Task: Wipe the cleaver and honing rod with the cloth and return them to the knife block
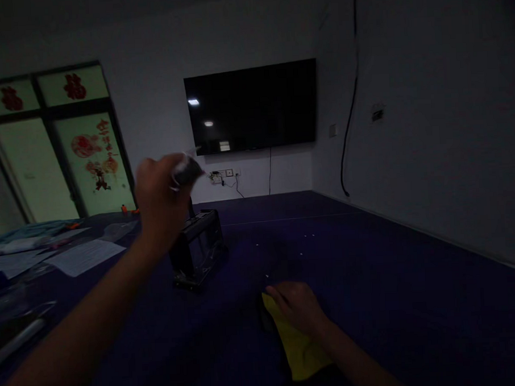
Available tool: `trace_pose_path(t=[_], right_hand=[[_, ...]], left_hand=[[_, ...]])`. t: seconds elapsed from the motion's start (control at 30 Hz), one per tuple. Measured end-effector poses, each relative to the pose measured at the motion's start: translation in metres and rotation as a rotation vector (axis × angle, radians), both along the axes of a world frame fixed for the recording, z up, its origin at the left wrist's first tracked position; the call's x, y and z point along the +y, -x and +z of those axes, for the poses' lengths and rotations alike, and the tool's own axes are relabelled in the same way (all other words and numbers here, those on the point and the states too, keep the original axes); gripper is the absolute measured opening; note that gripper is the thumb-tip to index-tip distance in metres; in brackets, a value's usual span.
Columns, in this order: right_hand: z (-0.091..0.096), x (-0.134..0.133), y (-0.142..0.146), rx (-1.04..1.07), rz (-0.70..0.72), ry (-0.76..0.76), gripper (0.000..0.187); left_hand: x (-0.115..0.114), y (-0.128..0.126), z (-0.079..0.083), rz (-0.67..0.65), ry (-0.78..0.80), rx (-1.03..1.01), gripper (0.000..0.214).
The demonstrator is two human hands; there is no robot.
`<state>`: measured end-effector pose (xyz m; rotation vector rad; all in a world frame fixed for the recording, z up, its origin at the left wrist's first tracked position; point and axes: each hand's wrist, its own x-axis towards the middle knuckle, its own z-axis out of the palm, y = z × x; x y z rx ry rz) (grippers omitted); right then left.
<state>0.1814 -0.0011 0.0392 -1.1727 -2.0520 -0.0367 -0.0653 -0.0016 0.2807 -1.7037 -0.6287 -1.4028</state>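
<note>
My left hand is raised and closed around a small dark object with a pale, shiny rim. Motion blurs it, and I cannot tell its kind. Low in front of me, my right hand grips the upper end of a yellow cloth with a dark edge, which lies against the purple-blue surface. Behind my left forearm stands a black box-like frame with clear sides, partly hidden by that arm. Several tiny white bits are scattered beyond my right hand.
Printed sheets and clear plastic wrapping lie on the left, near a bluish cloth. A dark item with a white tube-like edge sits at the lower left. A television hangs on the far wall above sockets.
</note>
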Motion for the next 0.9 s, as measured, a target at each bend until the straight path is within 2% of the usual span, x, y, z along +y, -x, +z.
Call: trace_pose_path(t=[0.03, 0.1, 0.2, 0.3, 0.37, 0.43, 0.57, 0.73, 0.83, 0.9], right_hand=[[0.001, -0.002, 0.003, 0.127, 0.035, 0.064, 0.063], [0.002, -0.004, 0.009, 0.407, 0.147, 0.238, 0.068], [-0.004, -0.004, 0.017, 0.766, 0.327, 0.499, 0.073], [-0.012, -0.001, 0.019, 0.826, 0.533, 0.771, 0.078], [-0.015, 0.0, 0.018, 0.766, 0.61, 0.892, 0.076], [-0.016, -0.001, 0.019, 0.693, 0.636, 0.953, 0.068], [-0.014, -0.009, 0.033, 0.586, 0.612, 1.048, 0.059], [-0.013, -0.019, 0.05, 0.613, 0.592, 1.012, 0.055], [-0.014, -0.018, 0.05, 0.658, 0.541, 0.982, 0.054], [-0.014, -0.016, 0.049, 0.658, 0.476, 0.958, 0.052]], left_hand=[[-0.008, -0.012, -0.024, 0.048, -0.072, 0.059, 0.018], [-0.016, -0.031, -0.074, 0.006, -0.156, 0.289, 0.016], [-0.017, -0.047, -0.147, -0.065, -0.115, 0.461, 0.01], [-0.01, -0.051, -0.203, -0.098, -0.049, 0.475, 0.009], [-0.002, -0.049, -0.226, -0.116, -0.022, 0.461, 0.012], [0.006, -0.045, -0.239, -0.104, 0.007, 0.45, 0.012], [0.017, -0.038, -0.251, -0.082, 0.051, 0.424, 0.016], [0.021, -0.035, -0.263, -0.155, 0.132, 0.436, 0.023], [0.023, -0.038, -0.27, -0.231, 0.302, 0.262, 0.03], [0.023, -0.041, -0.271, -0.312, 0.471, -0.014, 0.032]])
